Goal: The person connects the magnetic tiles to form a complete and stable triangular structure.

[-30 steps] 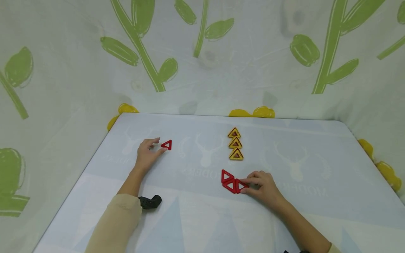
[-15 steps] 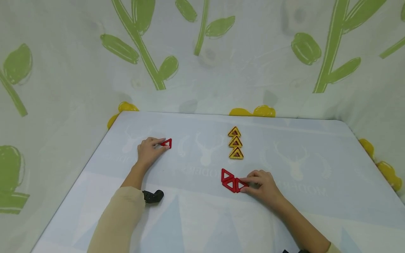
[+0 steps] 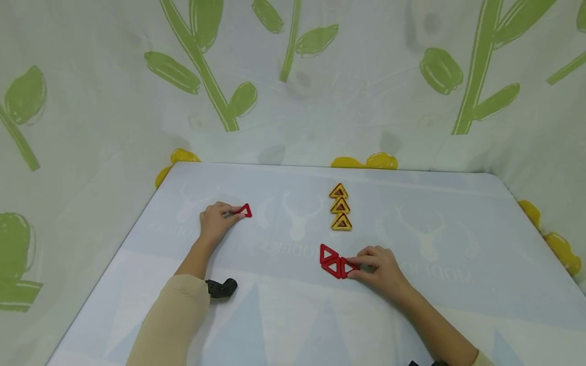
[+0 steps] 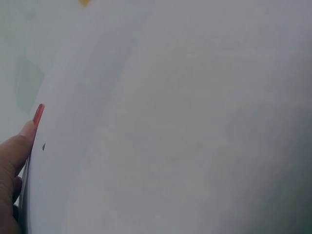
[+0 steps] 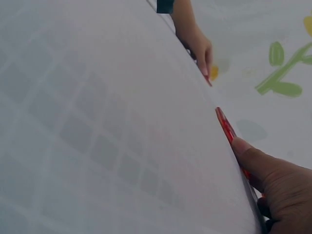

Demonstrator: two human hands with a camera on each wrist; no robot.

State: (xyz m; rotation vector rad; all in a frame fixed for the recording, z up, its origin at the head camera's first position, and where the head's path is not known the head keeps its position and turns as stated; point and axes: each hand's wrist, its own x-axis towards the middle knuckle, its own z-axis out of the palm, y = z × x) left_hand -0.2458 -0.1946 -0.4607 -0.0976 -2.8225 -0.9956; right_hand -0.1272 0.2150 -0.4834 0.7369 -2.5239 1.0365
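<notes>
At the left of the table in the head view, my left hand (image 3: pixel 217 221) pinches a small red triangular frame tile (image 3: pixel 246 211) between thumb and fingertips. The left wrist view shows only the thumb side and a red edge (image 4: pixel 38 114) of that tile. My right hand (image 3: pixel 380 267) pinches the rightmost of three red triangle tiles (image 3: pixel 349 268), which lie edge to edge on the table. The other two are a lower triangle (image 3: pixel 332 267) and an upper one (image 3: pixel 327 253). In the right wrist view, my thumb (image 5: pixel 253 158) presses along a red tile edge (image 5: pixel 225 124).
Three yellow triangular pieces with dark red centres (image 3: pixel 341 206) stand in a column behind the red group. The pale patterned tabletop (image 3: pixel 284 315) meets a leaf-print curtain (image 3: pixel 343 117) at the back. A black device (image 3: pixel 223 288) sits at my left wrist.
My left fingers have closed on the lone red triangle, which has turned slightly and shifted a little to the right. The right hand and its three tiles have stayed in place.
</notes>
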